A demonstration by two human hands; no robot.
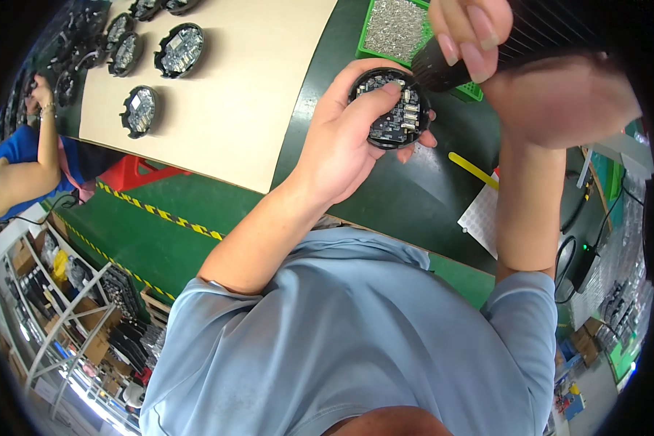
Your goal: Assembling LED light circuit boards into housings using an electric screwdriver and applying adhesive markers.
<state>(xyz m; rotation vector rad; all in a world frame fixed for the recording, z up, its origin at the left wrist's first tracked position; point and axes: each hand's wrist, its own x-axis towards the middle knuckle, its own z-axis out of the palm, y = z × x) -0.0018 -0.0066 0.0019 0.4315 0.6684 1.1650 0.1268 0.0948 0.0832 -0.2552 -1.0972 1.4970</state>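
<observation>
A worker's left hand point(345, 138) is clamped around a round black housing with a circuit board point(391, 109) inside, thumb pressed on the board, holding it up over the dark green bench point(414, 196). The right hand point(472, 33) is closed on a black powered screwdriver point(443, 65), its tip meeting the housing's upper right edge — fastening appears to be under way, though how many screws are already seated cannot be told. Just behind the hands, a green tray point(385, 29) lies filled with small silver screws. Further left, a tan board point(247, 94) carries a row of similar round units point(179, 49) — whether finished or waiting is unclear. A co-worker in blue point(14, 174) works at the far left.
</observation>
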